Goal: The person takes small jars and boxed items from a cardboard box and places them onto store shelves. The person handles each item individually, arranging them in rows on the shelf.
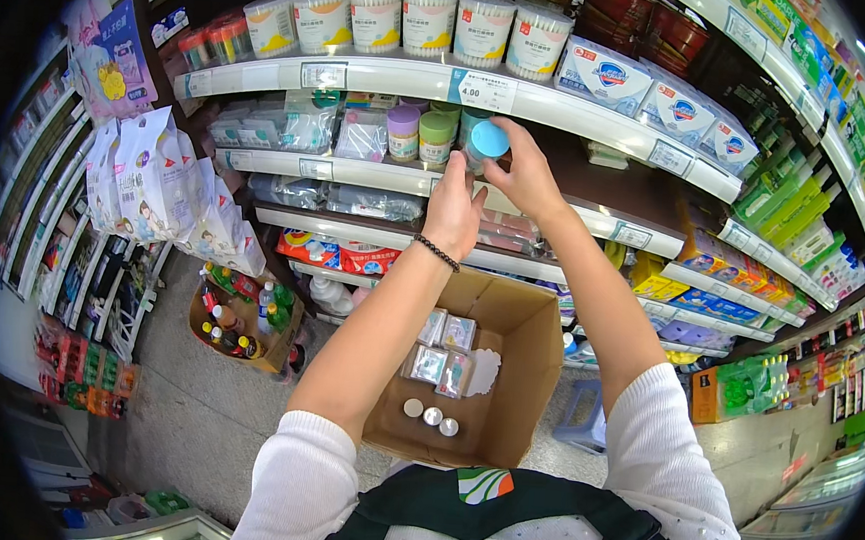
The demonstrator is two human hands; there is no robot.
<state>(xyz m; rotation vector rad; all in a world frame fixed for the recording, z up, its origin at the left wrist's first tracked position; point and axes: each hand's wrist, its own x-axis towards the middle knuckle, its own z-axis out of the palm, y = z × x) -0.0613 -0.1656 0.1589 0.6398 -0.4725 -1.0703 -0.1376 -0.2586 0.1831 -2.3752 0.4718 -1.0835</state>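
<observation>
My right hand (524, 167) grips a small jar with a light blue lid (490, 138) at the front of a middle shelf (379, 170). My left hand (455, 208) is raised close by, its fingertips at the jar's lower left side; whether they grip it is hidden. Behind the blue lid stands a teal-lidded jar (473, 116), partly covered. Just left are a green-lidded jar (435, 136) and a purple-lidded jar (403, 131). Below my forearms stands a tall open cardboard box (521, 397), with several clear flat packs (430, 364) and three small round-topped items (433, 417) inside.
Tubs of cotton swabs (375, 21) and Safeguard soap boxes (604, 75) fill the shelf above. White packs (149, 175) hang at the left. A carton of bottles (244, 324) sits on the floor, with a blue-grey plastic stool (582, 416) right of the box.
</observation>
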